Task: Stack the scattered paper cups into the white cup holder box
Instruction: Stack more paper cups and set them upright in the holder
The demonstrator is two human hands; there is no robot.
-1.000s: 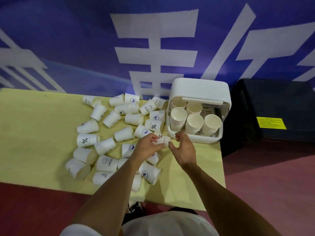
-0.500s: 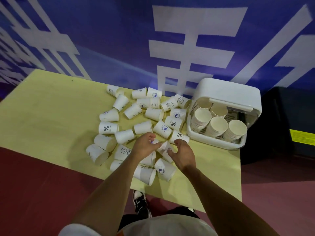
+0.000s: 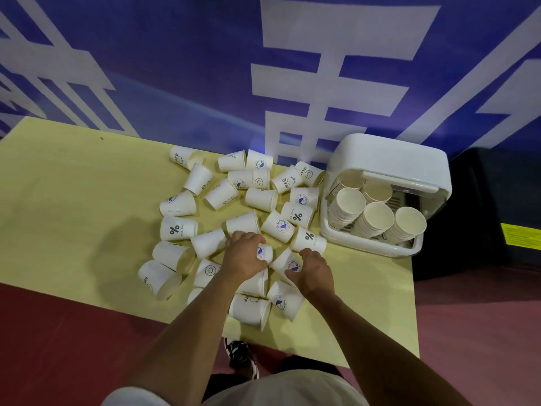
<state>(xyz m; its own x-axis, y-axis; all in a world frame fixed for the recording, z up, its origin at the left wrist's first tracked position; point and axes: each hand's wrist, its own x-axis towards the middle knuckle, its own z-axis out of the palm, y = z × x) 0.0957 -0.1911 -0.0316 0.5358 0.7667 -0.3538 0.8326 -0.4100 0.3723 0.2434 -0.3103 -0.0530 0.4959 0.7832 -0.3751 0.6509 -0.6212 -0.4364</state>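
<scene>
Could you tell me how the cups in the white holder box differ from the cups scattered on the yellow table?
The cups in the holder box stand nested in stacks, mouths up; the scattered cups lie singly on their sides. The boxed stacks sit packed together inside the white holder box; the scattered cups spread loosely over the yellow table, pointing every way. Both sets are white paper cups that look alike in size.

scattered cups (image 3: 243, 200) crowd mid-table, bare tabletop (image 3: 73, 186) left

Short white sleeves (image 3: 131, 397), bare forearms, dark trousers, black-and-white shoe (image 3: 241, 357).
</scene>
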